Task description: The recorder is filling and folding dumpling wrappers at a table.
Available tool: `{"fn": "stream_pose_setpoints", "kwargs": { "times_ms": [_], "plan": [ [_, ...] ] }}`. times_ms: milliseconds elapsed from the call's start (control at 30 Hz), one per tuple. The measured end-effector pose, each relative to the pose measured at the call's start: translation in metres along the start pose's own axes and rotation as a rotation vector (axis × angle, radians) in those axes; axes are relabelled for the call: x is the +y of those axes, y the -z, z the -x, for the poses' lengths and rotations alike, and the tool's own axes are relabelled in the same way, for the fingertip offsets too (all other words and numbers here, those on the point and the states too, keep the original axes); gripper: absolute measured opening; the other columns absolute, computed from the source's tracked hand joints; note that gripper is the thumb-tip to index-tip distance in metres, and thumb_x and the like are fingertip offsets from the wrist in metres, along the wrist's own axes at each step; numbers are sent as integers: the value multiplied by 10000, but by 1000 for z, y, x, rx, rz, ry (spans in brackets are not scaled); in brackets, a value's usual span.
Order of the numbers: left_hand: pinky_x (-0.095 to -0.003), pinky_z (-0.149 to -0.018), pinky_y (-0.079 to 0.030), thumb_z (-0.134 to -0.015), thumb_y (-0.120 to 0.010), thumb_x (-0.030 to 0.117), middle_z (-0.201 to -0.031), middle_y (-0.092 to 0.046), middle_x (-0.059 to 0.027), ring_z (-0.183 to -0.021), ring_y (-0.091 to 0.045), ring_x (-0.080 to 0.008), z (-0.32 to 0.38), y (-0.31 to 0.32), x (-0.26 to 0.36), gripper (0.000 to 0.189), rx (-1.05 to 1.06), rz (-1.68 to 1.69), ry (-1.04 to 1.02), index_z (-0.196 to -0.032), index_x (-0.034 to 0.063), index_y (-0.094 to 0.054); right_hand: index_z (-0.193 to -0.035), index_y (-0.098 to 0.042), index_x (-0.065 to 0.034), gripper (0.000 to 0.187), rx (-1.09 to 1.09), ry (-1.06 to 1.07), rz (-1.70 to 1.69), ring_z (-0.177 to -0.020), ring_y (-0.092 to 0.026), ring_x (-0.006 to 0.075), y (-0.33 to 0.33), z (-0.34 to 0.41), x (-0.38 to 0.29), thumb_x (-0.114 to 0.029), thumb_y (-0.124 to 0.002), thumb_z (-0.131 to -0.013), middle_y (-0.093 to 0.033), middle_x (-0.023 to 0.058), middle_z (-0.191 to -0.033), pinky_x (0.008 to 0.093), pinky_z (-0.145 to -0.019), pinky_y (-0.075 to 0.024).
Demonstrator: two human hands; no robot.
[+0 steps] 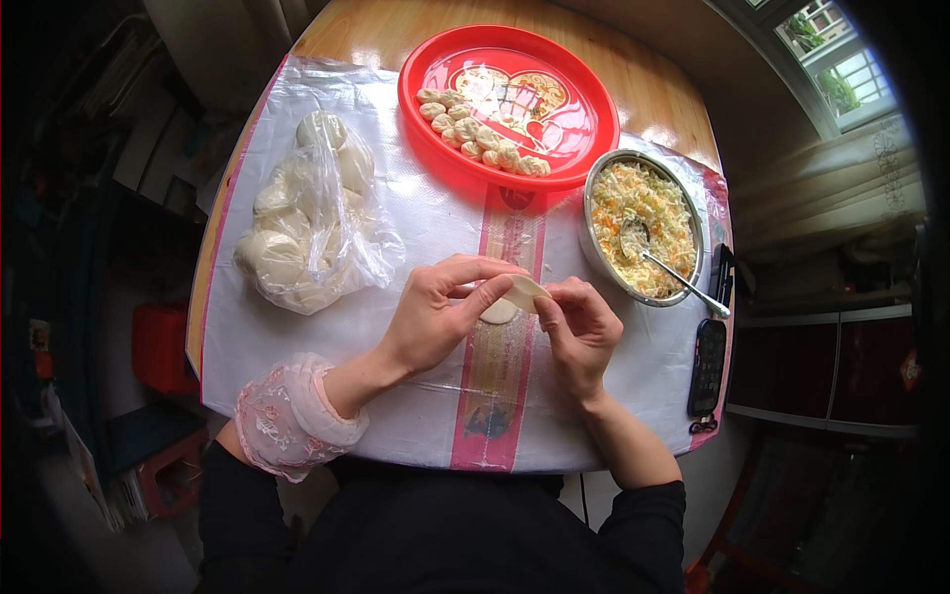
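Note:
Between them, my left hand (pixel 453 304) and my right hand (pixel 582 327) pinch a thin round dough wrapper (pixel 528 291) by its edges, above the table's middle. Just below it, a second flat dough round (pixel 499 312) lies on the sheet, partly covered by my left hand. To the right of my hands stands a steel bowl (pixel 591 241) of chopped vegetable filling (pixel 634 204) with orange and pale green bits. A metal spoon (pixel 679 281) rests in it, its handle over the rim. Several pleated dumplings (pixel 467 130) sit along the near left side of a red plastic tray (pixel 594 160).
A clear plastic bag (pixel 334 245) of large dough balls or buns (pixel 274 256) lies on the left. The wooden table (pixel 653 82) is mostly covered by a white plastic woven sheet (pixel 401 416). A black smartphone (pixel 706 367) lies at the right edge, near a dark object (pixel 721 275).

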State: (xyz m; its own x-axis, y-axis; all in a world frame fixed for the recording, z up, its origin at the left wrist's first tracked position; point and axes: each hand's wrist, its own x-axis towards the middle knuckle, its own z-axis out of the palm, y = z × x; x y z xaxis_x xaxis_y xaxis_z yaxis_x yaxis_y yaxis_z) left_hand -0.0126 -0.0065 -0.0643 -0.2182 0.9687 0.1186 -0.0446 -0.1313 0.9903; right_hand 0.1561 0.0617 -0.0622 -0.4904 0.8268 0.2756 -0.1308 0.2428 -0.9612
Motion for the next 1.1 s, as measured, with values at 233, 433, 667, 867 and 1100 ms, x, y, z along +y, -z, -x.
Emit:
{"fn": "stream_pose_setpoints", "kwargs": {
  "times_ms": [233,433,667,867,1100],
  "plan": [
    [-279,-872,-496,-953,-572,128,-1069,-680,-113,-1014,-620,-144,-2,2,-2,213,-15,-28,-75,-1090,12,-686,-923,-622,48,58,18,28,-7,-698,-523,74,0,0,-1,51,-639,-867,-589,53,-794,188,-623,-429],
    [-308,-917,-496,-984,-517,156,-1085,-665,-97,-1023,-625,-162,-1,1,-2,256,-128,207,68,-1131,-18,-634,-895,-630,32,57,15,95,99,-648,-488,58,2,1,2,32,-665,-851,-575,29,-757,181,-578,-381],
    [-341,-958,-502,-1019,-431,250,-1161,-615,-106,-1057,-626,-199,-2,0,-2,357,-144,638,477,-1263,7,-523,-886,-635,21,49,106,2,85,-625,-444,26,-3,-2,2,19,-671,-852,-554,1,-735,173,-545,-335],
    [-358,-1026,-458,-1022,-414,241,-1259,-564,-134,-1167,-566,-202,-3,-1,-4,402,-210,938,555,-1306,-39,-464,-892,-641,17,60,101,30,125,-618,-433,14,-3,-2,7,3,-682,-851,-538,-15,-724,169,-536,-328],
    [-357,-1046,-446,-1022,-409,217,-1265,-557,-147,-1172,-558,-205,-4,-2,-5,399,-226,965,548,-1309,-59,-444,-963,-638,-6,102,142,-84,177,-611,-412,-1,-3,-4,-3,-20,-672,-868,-518,-51,-714,169,-525,-316]
  ]
}}
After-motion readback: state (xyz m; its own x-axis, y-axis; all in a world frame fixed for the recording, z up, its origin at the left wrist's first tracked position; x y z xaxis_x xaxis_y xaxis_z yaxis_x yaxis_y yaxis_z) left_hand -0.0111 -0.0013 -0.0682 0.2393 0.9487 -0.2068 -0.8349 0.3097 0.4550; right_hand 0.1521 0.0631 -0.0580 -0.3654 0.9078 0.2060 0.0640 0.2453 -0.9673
